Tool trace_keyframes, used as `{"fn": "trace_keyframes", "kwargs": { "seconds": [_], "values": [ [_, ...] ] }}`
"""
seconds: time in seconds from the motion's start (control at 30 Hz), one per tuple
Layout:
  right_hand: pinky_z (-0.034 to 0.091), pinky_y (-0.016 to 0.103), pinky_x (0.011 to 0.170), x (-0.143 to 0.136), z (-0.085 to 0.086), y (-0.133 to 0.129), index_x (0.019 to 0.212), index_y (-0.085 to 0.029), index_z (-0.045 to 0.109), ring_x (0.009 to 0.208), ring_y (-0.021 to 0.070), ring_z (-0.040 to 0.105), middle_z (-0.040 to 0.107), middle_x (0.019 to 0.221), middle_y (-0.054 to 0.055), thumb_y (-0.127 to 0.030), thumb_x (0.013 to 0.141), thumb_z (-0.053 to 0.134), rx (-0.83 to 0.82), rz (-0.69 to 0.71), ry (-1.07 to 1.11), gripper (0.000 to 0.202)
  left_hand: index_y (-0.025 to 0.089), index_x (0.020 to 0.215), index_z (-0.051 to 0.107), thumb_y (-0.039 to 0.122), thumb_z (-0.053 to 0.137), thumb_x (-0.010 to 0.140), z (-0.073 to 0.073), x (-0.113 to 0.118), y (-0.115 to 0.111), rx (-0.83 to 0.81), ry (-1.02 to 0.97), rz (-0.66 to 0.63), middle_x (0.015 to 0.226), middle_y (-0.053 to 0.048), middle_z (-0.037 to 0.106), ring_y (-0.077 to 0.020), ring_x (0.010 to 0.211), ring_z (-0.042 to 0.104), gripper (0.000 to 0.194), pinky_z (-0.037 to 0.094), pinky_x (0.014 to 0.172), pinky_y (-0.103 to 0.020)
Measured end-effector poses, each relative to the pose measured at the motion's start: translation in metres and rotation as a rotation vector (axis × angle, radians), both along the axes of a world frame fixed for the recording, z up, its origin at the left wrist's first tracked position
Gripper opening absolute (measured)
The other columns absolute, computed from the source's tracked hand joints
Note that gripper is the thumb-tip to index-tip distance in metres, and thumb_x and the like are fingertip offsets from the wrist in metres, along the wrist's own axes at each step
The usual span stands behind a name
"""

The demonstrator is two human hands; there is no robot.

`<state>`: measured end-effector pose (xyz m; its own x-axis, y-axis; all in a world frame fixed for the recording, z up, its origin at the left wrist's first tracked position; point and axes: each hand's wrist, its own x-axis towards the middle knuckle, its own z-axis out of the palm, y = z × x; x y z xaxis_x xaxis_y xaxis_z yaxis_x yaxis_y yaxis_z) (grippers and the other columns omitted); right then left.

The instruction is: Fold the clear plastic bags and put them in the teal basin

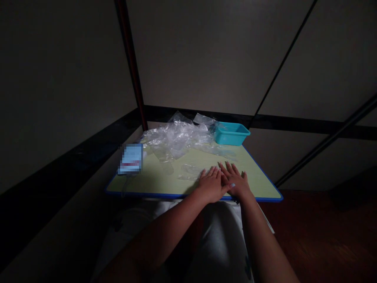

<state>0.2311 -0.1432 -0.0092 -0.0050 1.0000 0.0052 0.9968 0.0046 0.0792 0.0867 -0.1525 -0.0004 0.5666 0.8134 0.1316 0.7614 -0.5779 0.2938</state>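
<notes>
Both hands lay palm down near the front edge of a pale yellow-green table (259, 184) with a blue rim. The left hand (211, 186) had its fingers stretched flat and slightly apart, their tips at the right end of a flattened clear plastic piece (188, 171); its thumb reached across the back of the right hand (236, 181), showing a pale nail. The right hand was spread wider, fingers fanned toward the far side of the table, and neither hand was closed around anything. How much plastic lay beneath the palms could not be told, since the hands covered that spot.

The flattened piece lay on the tabletop, to the left of the fingers and in front of a loose, crumpled heap of clear plastic (179, 137). The heap filled much of the back of the table, its right side coming up to a turquoise bin (232, 135) in the far right corner. The bin stood upright, and its visible sides were plain.

At the left edge was a light-blue item (131, 158) with a reddish band across its lower part — the only place where print seemed likely, but it was blurred into coarse squares and nothing could be read. The person's lap, in pale patterned cloth (222, 239), showed below the table's front edge.
</notes>
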Motion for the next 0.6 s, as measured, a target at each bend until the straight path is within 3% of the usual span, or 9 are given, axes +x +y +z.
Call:
{"fn": "trace_keyframes", "kwargs": {
  "seconds": [0.37, 0.6],
  "values": [
    [0.016, 0.062, 0.104, -0.002, -0.004, 0.003, 0.145, -0.040, 0.007, 0.140, 0.0256, 0.011, 0.012, 0.154, -0.001, -0.047, 0.094, 0.013, 0.035, -0.037, 0.083, 0.052, 0.033, 0.142, 0.028, 0.066, 0.011, 0.088, -0.008, -0.062, 0.010, 0.043, 0.069, 0.098, 0.152, -0.001, 0.020, -0.0297, 0.141, 0.009, 0.066, 0.015, 0.111, -0.050],
    [0.016, 0.060, 0.105, -0.002, -0.004, 0.003, 0.145, -0.040, 0.002, 0.140, 0.0255, 0.009, 0.008, 0.155, -0.001, -0.047, 0.094, 0.011, 0.013, -0.040, 0.070, 0.052, 0.023, 0.144, 0.026, 0.063, 0.015, 0.089, -0.013, -0.087, 0.014, 0.083, 0.117, 0.214, 0.152, -0.012, 0.019, -0.0265, 0.141, 0.012, 0.069, 0.017, 0.110, -0.047]
  ]
}}
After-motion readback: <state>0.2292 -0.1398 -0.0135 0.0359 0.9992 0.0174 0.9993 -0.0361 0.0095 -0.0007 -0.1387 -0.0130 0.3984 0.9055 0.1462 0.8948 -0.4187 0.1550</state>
